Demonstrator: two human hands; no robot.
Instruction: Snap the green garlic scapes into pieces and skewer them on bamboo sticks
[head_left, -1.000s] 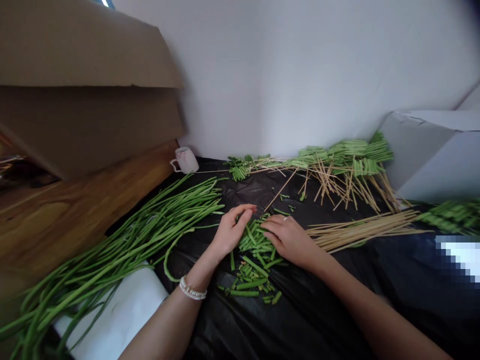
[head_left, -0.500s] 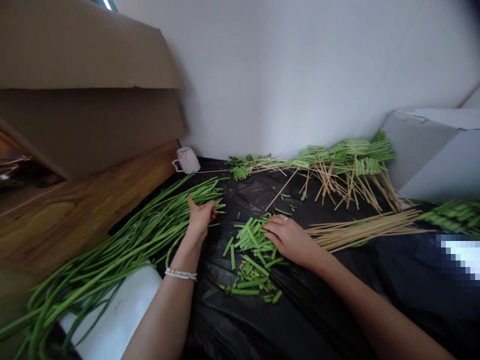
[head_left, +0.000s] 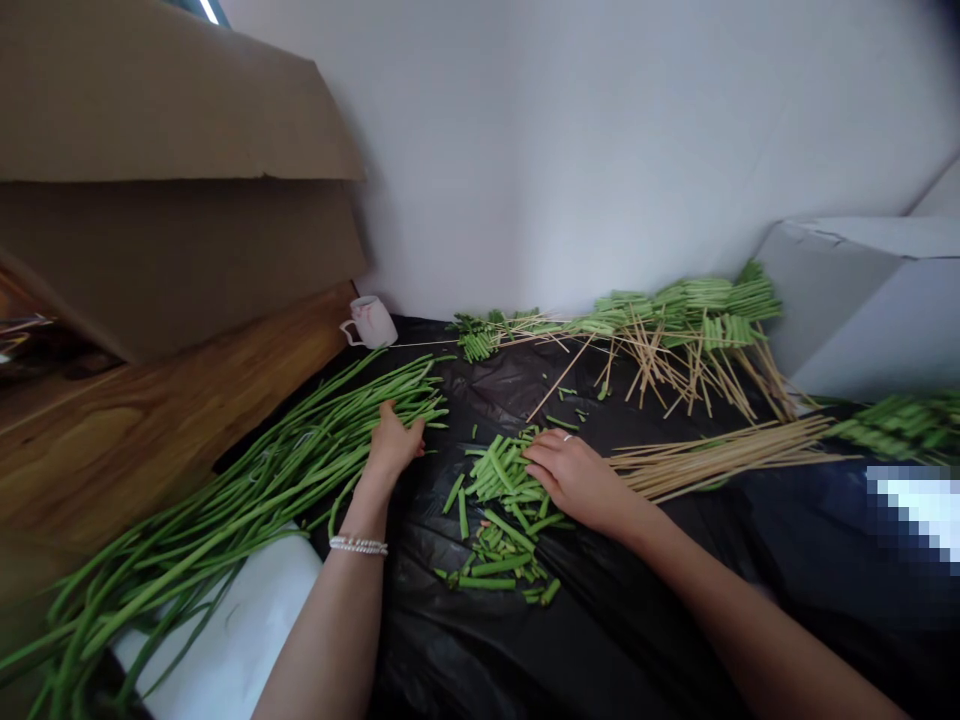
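Long green beans (head_left: 300, 470) lie in a loose bundle on the left. My left hand (head_left: 396, 442) is at the right-hand ends of this bundle, thumb stretched apart from the curled fingers; no bean shows gripped in it. A pile of short cut bean pieces (head_left: 501, 468) lies in the middle on black plastic sheeting (head_left: 450, 640). Over the right side of that pile rests my right hand (head_left: 571, 475), fingers extended and lying on the pieces, their tips partly hidden.
Wooden skewers (head_left: 720, 455) lie to the right, and bean pieces threaded on skewers (head_left: 675, 310) are stacked along the wall. A white mug (head_left: 373, 322) stands at the back left. Cardboard box (head_left: 180, 240) and white box (head_left: 862, 300) flank the area.
My left hand has drawn back slightly toward me and a little left from the bean ends. My right hand stays on the cut pieces; the view has shifted slightly.
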